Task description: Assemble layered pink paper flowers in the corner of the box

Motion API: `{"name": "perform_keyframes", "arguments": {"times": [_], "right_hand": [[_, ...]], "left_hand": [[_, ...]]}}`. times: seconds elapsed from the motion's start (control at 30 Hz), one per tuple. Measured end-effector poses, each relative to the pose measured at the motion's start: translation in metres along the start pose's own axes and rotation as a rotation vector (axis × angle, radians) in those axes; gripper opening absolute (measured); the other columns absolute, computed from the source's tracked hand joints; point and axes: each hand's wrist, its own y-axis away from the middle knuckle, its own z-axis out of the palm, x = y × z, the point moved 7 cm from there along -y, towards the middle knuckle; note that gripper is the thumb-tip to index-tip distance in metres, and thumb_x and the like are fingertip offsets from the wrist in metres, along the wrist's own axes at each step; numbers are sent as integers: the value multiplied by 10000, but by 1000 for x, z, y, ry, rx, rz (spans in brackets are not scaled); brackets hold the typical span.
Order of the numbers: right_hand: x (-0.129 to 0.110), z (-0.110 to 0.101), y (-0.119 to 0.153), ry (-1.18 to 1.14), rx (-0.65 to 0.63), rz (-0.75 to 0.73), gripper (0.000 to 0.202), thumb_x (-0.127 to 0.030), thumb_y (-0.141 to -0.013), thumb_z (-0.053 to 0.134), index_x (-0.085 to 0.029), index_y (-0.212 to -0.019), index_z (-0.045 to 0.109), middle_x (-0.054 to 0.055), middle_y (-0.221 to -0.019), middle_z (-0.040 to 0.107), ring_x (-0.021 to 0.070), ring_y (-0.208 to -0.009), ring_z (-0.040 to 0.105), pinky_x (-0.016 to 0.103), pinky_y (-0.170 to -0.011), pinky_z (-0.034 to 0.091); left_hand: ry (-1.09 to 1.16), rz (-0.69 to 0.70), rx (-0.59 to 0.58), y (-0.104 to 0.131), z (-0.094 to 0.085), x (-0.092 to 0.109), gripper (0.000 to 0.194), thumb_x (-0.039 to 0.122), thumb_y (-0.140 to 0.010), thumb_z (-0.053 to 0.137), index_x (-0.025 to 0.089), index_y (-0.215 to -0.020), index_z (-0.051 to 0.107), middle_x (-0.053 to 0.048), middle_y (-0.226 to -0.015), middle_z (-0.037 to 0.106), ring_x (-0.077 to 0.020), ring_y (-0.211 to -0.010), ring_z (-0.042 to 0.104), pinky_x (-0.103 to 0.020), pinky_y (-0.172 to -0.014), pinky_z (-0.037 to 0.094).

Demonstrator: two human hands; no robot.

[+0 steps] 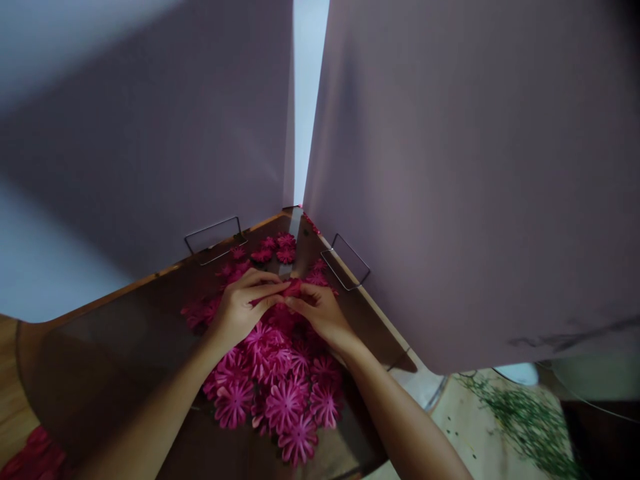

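Note:
Over a dark table [115, 340], my left hand [244, 301] and my right hand [323, 312] meet with their fingertips pinched together. Between them is a dark pink artificial flower [293, 288], mostly covered by the fingers. Right below my wrists spreads a heap of bright pink artificial flowers [286, 403] with rounded, ribbed petals. More pink flowers [286, 247] lie behind my hands toward the corner, and others sit to the left of my left hand.
Two tall pale panels [190, 133] [475, 173] meet in a V behind the table. A wire stand [216, 241] and another wire stand [346, 261] rest at their feet. Green plastic stems [525, 417] lie at lower right. Red-pink pieces [35, 457] are at lower left.

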Motion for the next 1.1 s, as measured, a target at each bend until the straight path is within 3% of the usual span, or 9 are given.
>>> {"name": "perform_keyframes", "arguments": {"times": [0.23, 0.3, 0.4, 0.47, 0.53, 0.67, 0.87, 1.0, 1.1], "right_hand": [[-5, 2, 2, -42, 9, -2, 237, -400, -802, 728, -175, -869, 696, -4, -742, 613, 129, -678, 521, 246, -654, 379], [-6, 3, 4, -79, 1, 10, 242, -410, -806, 722, -181, -879, 694, 0, -752, 624, 137, -698, 544, 249, -667, 397], [-7, 5, 6, -116, -36, 34, 249, -414, -810, 716, -195, -928, 704, 14, -820, 663, 156, -762, 587, 268, -725, 438], [-9, 6, 8, -114, -49, 43, 262, -409, -806, 721, -201, -965, 714, 18, -856, 685, 164, -788, 604, 280, -755, 453], [-11, 8, 10, -124, -58, 50, 282, -415, -811, 714, -208, -1002, 720, 22, -895, 702, 175, -827, 622, 291, -787, 464], [-12, 12, 9, -183, -73, 55, 292, -397, -788, 738, -229, -1026, 722, 24, -986, 715, 193, -932, 639, 305, -865, 466], [-2, 3, 2, -104, 18, 63, 248, -376, -775, 749, -201, -951, 760, 15, -839, 712, 155, -725, 593, 267, -701, 438], [2, -1, 1, -80, 19, 61, 238, -368, -781, 742, -192, -940, 762, 13, -823, 710, 153, -713, 590, 273, -703, 429], [2, -2, 0, -38, 6, 52, 239, -378, -783, 741, -187, -927, 760, 12, -803, 703, 151, -702, 581, 278, -702, 423]], "left_hand": [[54, -33, -6, 2, 1, -6, 222, 248, -861, 695, 258, -1077, 747, -74, -968, 712, -182, -864, 658, -329, -768, 553], [71, -103, -22, 2, 1, -11, 230, 279, -882, 670, 258, -1101, 736, -86, -1065, 700, -199, -973, 656, -353, -867, 542], [194, -253, -62, 2, 3, -19, 394, 324, -902, 643, 258, -1290, 623, -106, -1241, 655, -219, -1107, 638, -357, -944, 527], [291, -325, -113, 2, 7, -21, 494, 337, -875, 679, 247, -1348, 568, -109, -1209, 680, -219, -1067, 665, -328, -888, 557], [306, -372, -124, 3, 8, -23, 466, 322, -841, 721, 233, -1285, 612, -91, -1089, 720, -206, -971, 694, -292, -801, 576], [229, -414, -32, 4, 3, -26, 366, 295, -824, 738, 213, -1170, 651, -62, -972, 712, -172, -866, 689, -252, -714, 562], [154, -316, 32, 4, 6, -15, 335, 260, -862, 691, 212, -1178, 590, -63, -1014, 679, -167, -903, 667, -285, -772, 556], [-51, -111, 31, -1, -1, 2, 227, 192, -858, 692, 222, -1083, 680, -75, -1088, 635, -201, -1045, 612, -374, -930, 504], [-85, -2, -9, -4, -3, 7, 208, 145, -872, 666, 253, -1037, 733, -63, -1047, 660, -196, -1011, 601, -371, -896, 505]]}}
